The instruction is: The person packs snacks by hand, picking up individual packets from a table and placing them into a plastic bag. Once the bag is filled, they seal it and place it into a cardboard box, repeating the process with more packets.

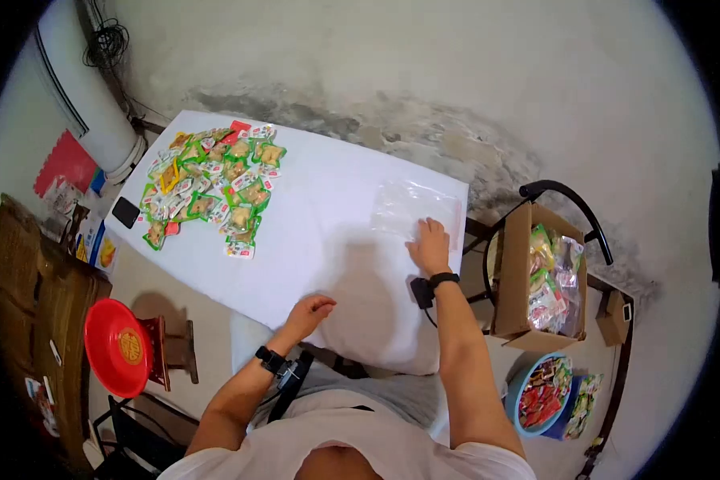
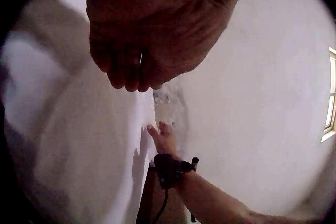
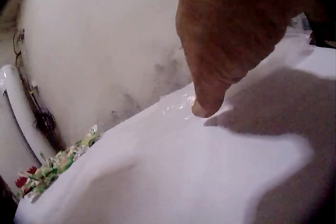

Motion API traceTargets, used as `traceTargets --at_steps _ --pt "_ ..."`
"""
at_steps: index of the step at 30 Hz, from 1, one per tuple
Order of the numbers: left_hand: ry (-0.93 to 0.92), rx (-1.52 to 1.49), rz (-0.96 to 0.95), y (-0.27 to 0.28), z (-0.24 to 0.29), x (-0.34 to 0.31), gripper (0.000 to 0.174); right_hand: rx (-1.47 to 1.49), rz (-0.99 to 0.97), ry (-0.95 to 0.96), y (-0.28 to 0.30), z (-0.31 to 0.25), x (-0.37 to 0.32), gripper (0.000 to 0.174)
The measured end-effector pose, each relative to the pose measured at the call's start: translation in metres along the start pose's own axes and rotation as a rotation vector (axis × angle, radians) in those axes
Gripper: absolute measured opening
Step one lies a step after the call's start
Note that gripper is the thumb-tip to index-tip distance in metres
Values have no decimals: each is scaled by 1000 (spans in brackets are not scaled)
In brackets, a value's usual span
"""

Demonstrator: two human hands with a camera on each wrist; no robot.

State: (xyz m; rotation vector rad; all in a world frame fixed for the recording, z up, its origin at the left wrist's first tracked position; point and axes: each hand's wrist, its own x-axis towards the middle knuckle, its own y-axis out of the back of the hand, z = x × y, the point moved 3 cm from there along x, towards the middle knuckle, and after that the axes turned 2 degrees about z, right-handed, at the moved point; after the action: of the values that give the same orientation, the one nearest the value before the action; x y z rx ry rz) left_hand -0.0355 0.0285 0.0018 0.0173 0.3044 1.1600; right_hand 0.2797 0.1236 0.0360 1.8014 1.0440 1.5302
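Head view: the right hand lies on the near edge of a clear bag, which is flat at about 2 o'clock on the white table. Its fingers are straight and close together. The left hand rests at 6 o'clock by the table edge, fingers loosely curled, holding nothing. I judge that the step in hand is getting hold of this thin bag. It goes well, I think, if the fingertips press and slide only one layer, because such film clings to a smooth top. A heap of snack packets lies at 10 o'clock. Beside the table at 3 o'clock a cardboard box stands open and holds more packets (some in clear wrapping). At 5 o'clock a blue bowl is full of red and green packets.

Left wrist view: the left hand hangs close to the lens, fingers bent together and empty. Toward 6 o'clock the right hand touches the bag.

Right wrist view: the right hand bends down and one fingertip presses the shiny edge of the bag. Whether the other fingers touch it, I cannot tell. The bag looks empty. The packets show at 8 o'clock.
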Motion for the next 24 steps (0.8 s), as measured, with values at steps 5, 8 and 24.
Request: traceTargets --at_steps 5,8,24 --pt "21 -42 1 -6 12 -7 18 37 -189 -25 -36 13 -6 18" --pt "33 -20 -1 -2 0 -8 19 42 -78 -43 -43 14 -4 14" --pt "90 -60 -37 -10 1 -13 19 153 68 -120 -24 3 16 9"
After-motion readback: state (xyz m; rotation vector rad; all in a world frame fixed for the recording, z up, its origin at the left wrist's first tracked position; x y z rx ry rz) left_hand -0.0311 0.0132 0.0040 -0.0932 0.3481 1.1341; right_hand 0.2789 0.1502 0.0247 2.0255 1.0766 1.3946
